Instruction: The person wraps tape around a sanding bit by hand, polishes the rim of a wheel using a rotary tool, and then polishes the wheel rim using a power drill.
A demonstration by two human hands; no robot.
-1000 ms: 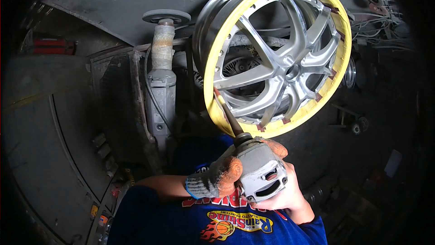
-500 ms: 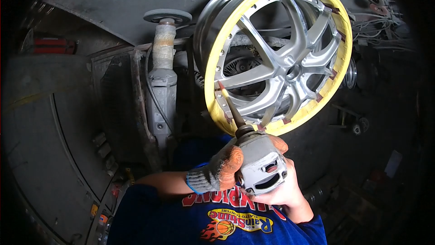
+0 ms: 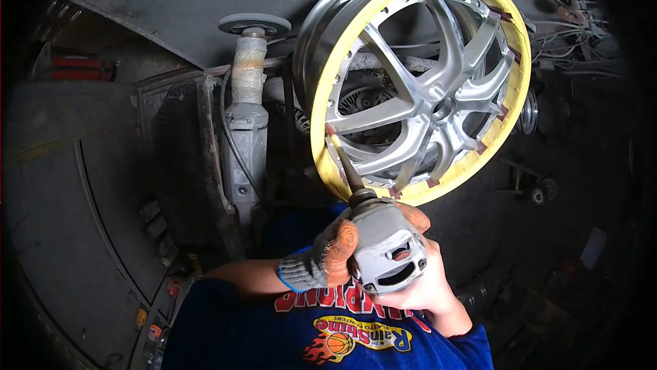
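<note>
Left fingers (image 3: pixel 340 243) partly behind power tool (image 3: pixel 387 250)

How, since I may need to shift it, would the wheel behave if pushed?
The wheel might roll, being round and stood up on a slant, though its support is hidden. Its thick metal spokes suggest stiffness and fair weight. Their smooth, shiny faces may be slippery.

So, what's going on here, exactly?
A person is holding a grey power tool with both hands, the gloved left hand and the right hand. Its tapered tip is at or very near the outer end of a spoke on a silver wheel, whose rim has a yellow covering. Another power tool, with a disc on top, stands to the left.
</note>
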